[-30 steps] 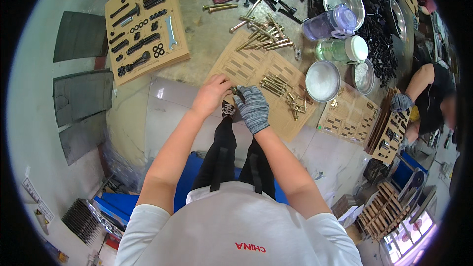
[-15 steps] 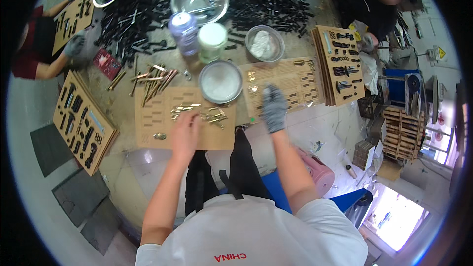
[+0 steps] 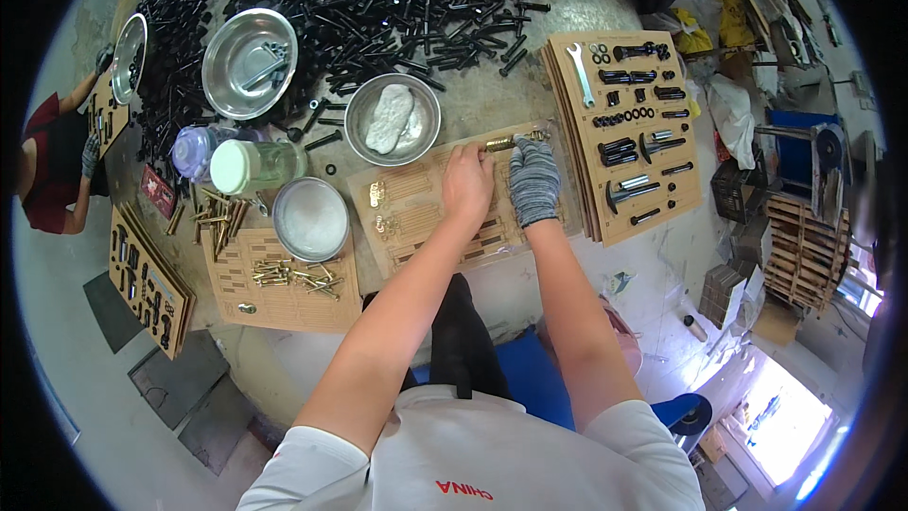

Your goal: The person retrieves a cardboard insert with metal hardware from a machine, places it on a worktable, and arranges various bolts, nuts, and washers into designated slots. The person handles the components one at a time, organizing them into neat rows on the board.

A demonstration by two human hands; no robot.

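Observation:
My bare left hand (image 3: 469, 183) and my right hand (image 3: 535, 184), in a grey knit glove, meet at the far edge of a brown cardboard panel (image 3: 416, 191) covered with clear film. Between their curled fingertips lies a small row of gold-coloured bolts (image 3: 499, 144); both hands seem to grip it, though the fingers partly hide the contact. A few gold nuts (image 3: 377, 193) lie at the panel's left side. To the left, a second cardboard panel (image 3: 284, 308) carries a loose pile of gold bolts (image 3: 305, 276).
A steel bowl with a white lump (image 3: 433, 137) stands behind the panel, a pan of white powder (image 3: 311, 219) left of it. Stacked boards of black hardware (image 3: 619, 210) rise at the right. Black bolts (image 3: 397, 14) cover the far table. Other people work at far left and far right.
My left hand has left the gold bolts on the left panel and moved right, beside my right hand. The right hand has moved to the panel's far edge. The view has shifted right.

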